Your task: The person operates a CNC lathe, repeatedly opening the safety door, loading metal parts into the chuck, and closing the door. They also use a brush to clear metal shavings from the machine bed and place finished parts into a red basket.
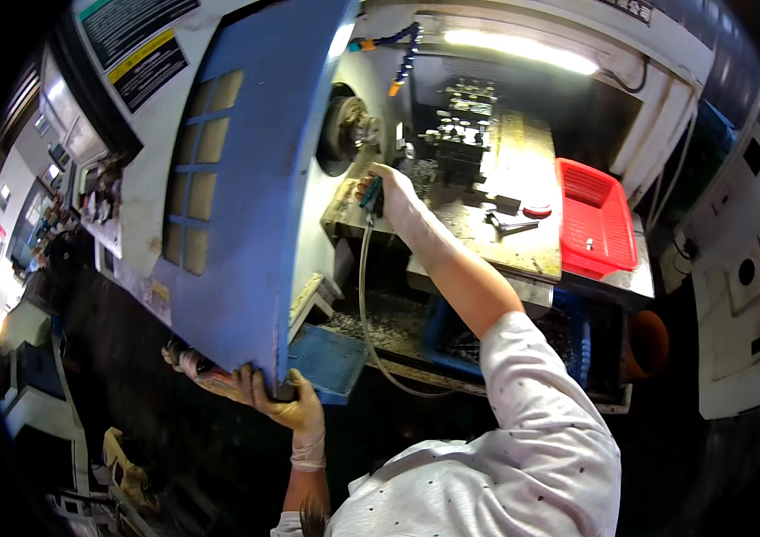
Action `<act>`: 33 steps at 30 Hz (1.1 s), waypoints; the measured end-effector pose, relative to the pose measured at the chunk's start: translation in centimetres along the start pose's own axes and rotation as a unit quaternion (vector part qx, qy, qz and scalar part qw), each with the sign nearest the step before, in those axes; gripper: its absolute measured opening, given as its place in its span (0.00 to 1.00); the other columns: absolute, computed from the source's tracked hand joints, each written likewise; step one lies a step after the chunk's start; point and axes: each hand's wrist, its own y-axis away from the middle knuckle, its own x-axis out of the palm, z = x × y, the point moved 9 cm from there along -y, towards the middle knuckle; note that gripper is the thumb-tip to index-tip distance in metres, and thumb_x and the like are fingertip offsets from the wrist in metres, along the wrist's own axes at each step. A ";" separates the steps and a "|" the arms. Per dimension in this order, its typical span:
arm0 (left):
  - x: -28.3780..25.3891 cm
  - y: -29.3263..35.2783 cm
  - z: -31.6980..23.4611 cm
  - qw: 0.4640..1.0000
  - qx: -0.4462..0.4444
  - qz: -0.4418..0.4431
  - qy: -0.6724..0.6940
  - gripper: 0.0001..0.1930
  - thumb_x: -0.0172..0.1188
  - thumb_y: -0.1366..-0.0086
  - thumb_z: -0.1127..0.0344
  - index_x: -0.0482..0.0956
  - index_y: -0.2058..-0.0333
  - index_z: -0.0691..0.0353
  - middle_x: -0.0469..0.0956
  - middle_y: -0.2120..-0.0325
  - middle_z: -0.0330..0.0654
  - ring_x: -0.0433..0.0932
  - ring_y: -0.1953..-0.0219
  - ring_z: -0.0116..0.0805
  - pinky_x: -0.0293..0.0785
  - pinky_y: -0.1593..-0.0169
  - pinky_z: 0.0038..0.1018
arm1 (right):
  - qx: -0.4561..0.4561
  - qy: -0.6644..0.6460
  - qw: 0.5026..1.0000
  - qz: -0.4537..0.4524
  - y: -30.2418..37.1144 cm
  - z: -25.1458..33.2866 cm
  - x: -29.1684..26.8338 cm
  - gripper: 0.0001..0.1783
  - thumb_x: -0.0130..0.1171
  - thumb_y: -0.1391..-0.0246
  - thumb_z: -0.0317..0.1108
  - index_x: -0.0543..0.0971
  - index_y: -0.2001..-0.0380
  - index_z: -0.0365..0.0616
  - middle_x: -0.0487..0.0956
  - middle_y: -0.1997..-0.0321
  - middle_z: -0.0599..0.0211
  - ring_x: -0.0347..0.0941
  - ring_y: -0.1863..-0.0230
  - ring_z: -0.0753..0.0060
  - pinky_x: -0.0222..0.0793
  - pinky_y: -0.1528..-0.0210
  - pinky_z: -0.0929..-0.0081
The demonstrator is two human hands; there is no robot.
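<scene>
Head view: the person's two gloved hands are well apart, each closed on something different. The right hand [389, 192] is wrapped around a green-handled gun [372, 194], which sits in the fist just below the chuck [344, 134]; the arm reaches far forward, probably because the spindle lies deep inside the machine. A clear hose [363, 295] hangs from the gun and curves below the right forearm, its slack apparently leaving that hand free to reach. The left hand [286, 407], nearer the body, pinches the lower corner of the blue door [254, 179], thumb on one side and fingers on the other, perhaps to steady the panel. What lies just left of those fingers cannot be made out.

Ahead and to the right of the right hand stands the tool post [465, 125]. A metal hand tool [514, 225] lies on the flat machine surface right of that hand, seemingly parked within reach. Farther right, a red basket [608, 201] sits beside that surface, likely clear of the tool post on purpose.
</scene>
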 end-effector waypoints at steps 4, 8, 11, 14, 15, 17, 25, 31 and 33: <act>-0.7 0.5 1.0 0.996 -0.039 -0.026 -0.075 0.25 0.48 0.57 0.80 0.51 0.58 0.65 0.53 0.56 0.51 0.51 0.51 0.47 0.46 0.50 0.39 | -0.182 0.154 0.967 -0.093 13.5 7.6 -11.9 0.13 0.53 0.64 0.29 0.68 0.70 0.39 0.70 0.76 0.69 0.66 0.76 0.75 0.63 0.72 0.80; -0.2 0.2 -0.2 0.989 -0.022 -0.061 -0.134 0.27 0.52 0.56 0.76 0.50 0.56 0.70 0.54 0.56 0.53 0.55 0.53 0.45 0.51 0.51 0.35 | -0.170 0.176 0.886 -0.393 27.2 10.8 -38.2 0.11 0.53 0.64 0.32 0.68 0.74 0.40 0.69 0.79 0.66 0.65 0.80 0.75 0.62 0.75 0.80; -1.2 -0.4 -0.8 0.989 -0.032 -0.071 -0.130 0.27 0.52 0.56 0.77 0.51 0.57 0.71 0.55 0.56 0.52 0.56 0.53 0.44 0.53 0.52 0.34 | -0.041 0.177 0.832 -0.525 33.9 8.9 -53.4 0.11 0.53 0.64 0.33 0.68 0.76 0.40 0.69 0.81 0.64 0.64 0.83 0.74 0.62 0.78 0.80; -1.2 -0.1 -0.2 0.989 -0.061 -0.071 -0.114 0.27 0.49 0.56 0.80 0.50 0.56 0.70 0.53 0.55 0.52 0.55 0.53 0.42 0.52 0.51 0.34 | -0.168 0.471 0.671 -0.547 34.9 13.3 -53.5 0.15 0.53 0.65 0.33 0.67 0.71 0.38 0.69 0.77 0.60 0.65 0.75 0.69 0.61 0.71 0.77; -1.1 -0.1 -0.2 0.990 -0.049 -0.078 -0.107 0.26 0.50 0.57 0.79 0.51 0.57 0.70 0.54 0.56 0.51 0.57 0.54 0.42 0.54 0.52 0.33 | -0.228 0.570 0.586 -0.529 34.0 13.9 -50.9 0.17 0.53 0.65 0.33 0.66 0.68 0.37 0.70 0.75 0.59 0.65 0.71 0.67 0.61 0.68 0.76; -1.1 -0.3 -0.2 0.990 -0.038 -0.096 -0.098 0.26 0.50 0.58 0.78 0.52 0.57 0.69 0.56 0.57 0.51 0.58 0.55 0.42 0.56 0.54 0.31 | -0.325 0.600 0.612 -0.400 30.2 13.5 -44.4 0.19 0.52 0.65 0.37 0.67 0.67 0.38 0.69 0.70 0.56 0.64 0.64 0.65 0.60 0.62 0.75; -0.5 -0.4 -1.0 0.984 -0.045 -0.072 -0.158 0.27 0.48 0.59 0.79 0.49 0.57 0.69 0.55 0.57 0.52 0.57 0.55 0.43 0.54 0.53 0.32 | 0.022 0.895 0.405 0.185 16.7 -2.3 -38.0 0.15 0.45 0.67 0.26 0.70 0.69 0.45 0.71 0.75 0.55 0.67 0.70 0.58 0.63 0.69 0.70; -0.6 -0.3 -0.2 0.983 -0.093 -0.084 -0.135 0.28 0.45 0.58 0.81 0.48 0.56 0.68 0.54 0.56 0.50 0.58 0.55 0.42 0.54 0.52 0.32 | -0.036 0.811 0.551 0.192 15.6 0.6 -39.5 0.09 0.48 0.66 0.28 0.72 0.75 0.42 0.71 0.76 0.57 0.67 0.73 0.60 0.63 0.71 0.74; -1.0 0.1 1.1 0.983 -0.123 -0.090 -0.101 0.27 0.45 0.58 0.81 0.47 0.56 0.68 0.54 0.56 0.50 0.58 0.55 0.42 0.55 0.52 0.31 | -0.012 0.675 0.731 0.098 15.6 3.0 -41.7 0.07 0.48 0.63 0.30 0.72 0.76 0.42 0.71 0.78 0.61 0.68 0.77 0.67 0.63 0.74 0.76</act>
